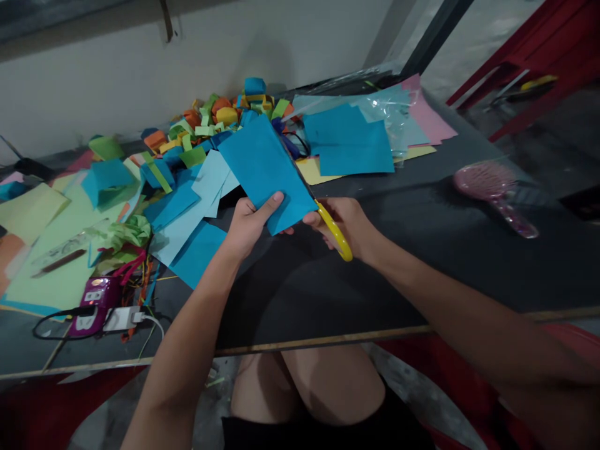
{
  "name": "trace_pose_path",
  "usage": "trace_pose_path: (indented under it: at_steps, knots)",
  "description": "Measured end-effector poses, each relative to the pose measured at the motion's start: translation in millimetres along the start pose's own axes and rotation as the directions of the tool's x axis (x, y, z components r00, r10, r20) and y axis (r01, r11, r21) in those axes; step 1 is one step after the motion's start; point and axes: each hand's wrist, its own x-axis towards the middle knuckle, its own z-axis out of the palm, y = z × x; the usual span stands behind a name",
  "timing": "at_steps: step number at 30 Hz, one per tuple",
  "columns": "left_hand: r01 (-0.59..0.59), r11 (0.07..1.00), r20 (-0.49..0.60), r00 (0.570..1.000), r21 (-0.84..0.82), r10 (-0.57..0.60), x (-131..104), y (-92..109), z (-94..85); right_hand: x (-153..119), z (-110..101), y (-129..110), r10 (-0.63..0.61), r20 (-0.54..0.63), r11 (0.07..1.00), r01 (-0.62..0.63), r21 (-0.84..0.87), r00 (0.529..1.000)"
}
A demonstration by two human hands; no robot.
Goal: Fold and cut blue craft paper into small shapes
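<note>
the left hand (247,226) pinched blue paper (262,164) while the right hand (352,226) gripped scissors (335,231) along its right edge, apparently mid-cut, which called for steadiness.

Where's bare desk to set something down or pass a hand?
Bare tabletop shows between the hairbrush and the right forearm, and between that and the left forearm, to the front edge. Crowded: left side, with loose papers and a purple device; toward the wall, folded-paper pile and plastic bag.
</note>
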Motion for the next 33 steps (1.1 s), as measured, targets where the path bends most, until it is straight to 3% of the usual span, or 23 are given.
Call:
trace_pose_path:
  at_steps: [12, 22, 29, 33]
  knots:
    - [0.004, 1.0, 0.012, 1.0, -0.011, -0.004, 0, -1, 0.2, 0, 3, 5, 0.037, -0.022, 0.999, -0.038, -0.023, 0.999]
    - [-0.009, 1.0, 0.02, 1.0, -0.029, 0.009, 1, -2, -0.6, 0, 2, 9, -0.022, -0.036, 0.994, 0.018, -0.11, 0.999]
    - [0.014, 1.0, 0.02, 1.0, -0.003, -0.014, 2, -4, -2.2, -1, 3, 8, -0.009, -0.015, 0.999, 0.008, -0.038, 1.0]
    - [0.015, 0.999, -0.043, 0.999, -0.043, -0.017, 5, -8, -4.4, 2, 2, 10, 0.002, -0.028, 0.998, -0.004, -0.066, 1.0]
